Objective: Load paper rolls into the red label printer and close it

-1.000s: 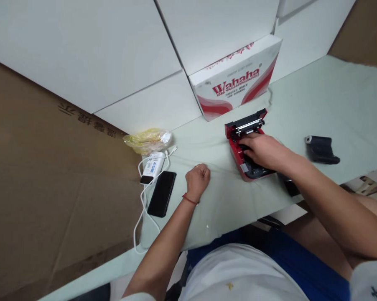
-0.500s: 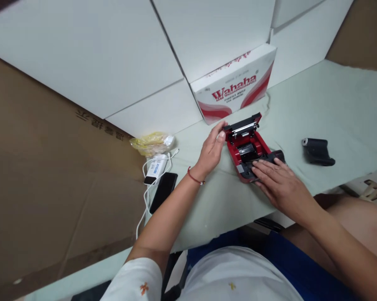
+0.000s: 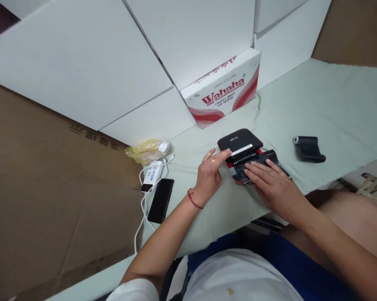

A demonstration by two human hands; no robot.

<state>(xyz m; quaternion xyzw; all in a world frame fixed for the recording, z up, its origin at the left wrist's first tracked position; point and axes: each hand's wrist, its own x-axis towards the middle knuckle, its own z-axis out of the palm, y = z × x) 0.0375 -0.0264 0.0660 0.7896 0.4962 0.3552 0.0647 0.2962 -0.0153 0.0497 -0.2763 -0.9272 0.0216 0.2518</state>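
Note:
A red and black device like a small label printer [image 3: 240,141] lies on the table with its black lid lowered. My left hand [image 3: 211,171] is at the lid's left side, index finger stretched out and its tip at the pale strip near the lid's front edge. Flat across the front part of the printer rests my right hand [image 3: 270,179], fingers extended. A piece of shiny black film [image 3: 273,157] sticks out beside the right fingers; how it runs under them is hidden. Further right lies a partly unrolled black roll [image 3: 310,149], apart from both hands.
A white and red Wahaha carton [image 3: 222,98] stands behind the printer against white panels. On the left are a crumpled clear and yellow plastic bag [image 3: 149,150], a white box-shaped device [image 3: 152,174], a white cable [image 3: 143,202] and a black phone [image 3: 161,200].
The printer's lid has swung down from upright, covering the red compartment. My left hand has moved from the raised lid to its front left edge. My right hand stays on the printer.

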